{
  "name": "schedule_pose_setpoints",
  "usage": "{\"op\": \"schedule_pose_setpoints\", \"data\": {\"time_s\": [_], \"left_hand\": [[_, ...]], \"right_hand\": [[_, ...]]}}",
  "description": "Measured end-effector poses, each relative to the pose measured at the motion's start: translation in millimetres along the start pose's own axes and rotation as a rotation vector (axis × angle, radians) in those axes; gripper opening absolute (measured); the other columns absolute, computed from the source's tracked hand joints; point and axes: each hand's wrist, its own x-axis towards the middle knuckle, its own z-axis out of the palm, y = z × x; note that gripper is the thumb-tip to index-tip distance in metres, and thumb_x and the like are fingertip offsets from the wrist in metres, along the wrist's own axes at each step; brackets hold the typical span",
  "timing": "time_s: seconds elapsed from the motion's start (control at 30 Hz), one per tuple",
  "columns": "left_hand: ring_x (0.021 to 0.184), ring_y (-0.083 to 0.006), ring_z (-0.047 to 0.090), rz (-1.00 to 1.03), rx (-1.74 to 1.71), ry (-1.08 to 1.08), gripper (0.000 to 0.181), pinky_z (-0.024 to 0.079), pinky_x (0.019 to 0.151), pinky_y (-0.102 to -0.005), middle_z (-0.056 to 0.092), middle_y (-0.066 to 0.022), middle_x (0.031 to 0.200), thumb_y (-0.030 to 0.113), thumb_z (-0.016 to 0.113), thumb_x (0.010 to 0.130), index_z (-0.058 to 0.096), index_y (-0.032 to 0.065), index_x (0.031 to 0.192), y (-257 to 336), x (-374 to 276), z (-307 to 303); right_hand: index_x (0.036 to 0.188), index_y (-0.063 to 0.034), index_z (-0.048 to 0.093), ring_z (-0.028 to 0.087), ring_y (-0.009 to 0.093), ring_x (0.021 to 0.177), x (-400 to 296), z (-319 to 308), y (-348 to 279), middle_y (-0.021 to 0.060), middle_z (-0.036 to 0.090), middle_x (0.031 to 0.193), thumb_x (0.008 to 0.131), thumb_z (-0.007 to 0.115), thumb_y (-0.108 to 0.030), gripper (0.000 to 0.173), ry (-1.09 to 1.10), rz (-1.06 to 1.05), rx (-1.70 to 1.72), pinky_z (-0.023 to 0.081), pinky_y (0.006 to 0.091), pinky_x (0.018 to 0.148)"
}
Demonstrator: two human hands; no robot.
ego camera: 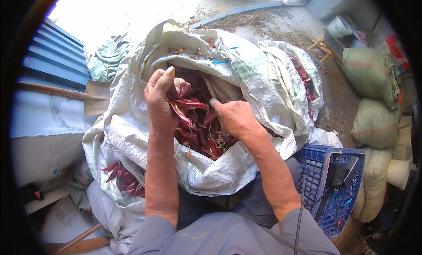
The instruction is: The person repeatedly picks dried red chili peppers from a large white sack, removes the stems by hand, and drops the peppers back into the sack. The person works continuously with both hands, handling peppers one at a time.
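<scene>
A large white woven sack stands before me with its mouth rolled back, and dried red chili peppers lie inside. Over the left part of the mouth, my left hand is closed around several dried red chilies. One of these is split and shows a pale orange inner side. My right hand is above the peppers at the right of the opening, fingers curled down. Its fingertips are hidden behind the hand, so whether it grips a pepper is unclear. Stems and dry bits are mixed among the peppers.
More chilies fill a sack at lower left and another sack at right. A blue plastic crate holding a black device stands by my right arm. A shovel lies at left. Stuffed green sacks line the right side.
</scene>
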Motion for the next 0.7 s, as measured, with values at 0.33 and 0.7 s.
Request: {"op": "schedule_pose_setpoints", "data": {"time_s": [0.33,0.7], "left_hand": [[0.063,-0.0058,0.055,-0.161,0.595,0.023,0.012,0.045,0.056,-0.0225,0.063,-0.0009,0.075,0.006,0.065,0.089,0.069,0.0,0.099,0,-4,7],[0.089,-0.0109,0.067,-0.549,0.444,-0.346,0.02,0.057,0.079,-0.0252,0.069,-0.0066,0.099,0.007,0.062,0.094,0.066,-0.0017,0.112,1,-4,15]], "right_hand": [[0.096,-0.0094,0.065,0.069,0.027,0.066,-2,-11,1,0.0083,0.064,0.076,0.085,0.062,-0.006,0.012,0.41,-0.109,0.127,0.054,0.0382,0.054],[0.118,-0.0109,0.065,0.069,0.027,0.07,-15,-20,2,0.0086,0.066,0.086,0.079,0.068,-0.003,0.04,0.586,-0.218,0.307,0.056,0.0366,0.058]]}}
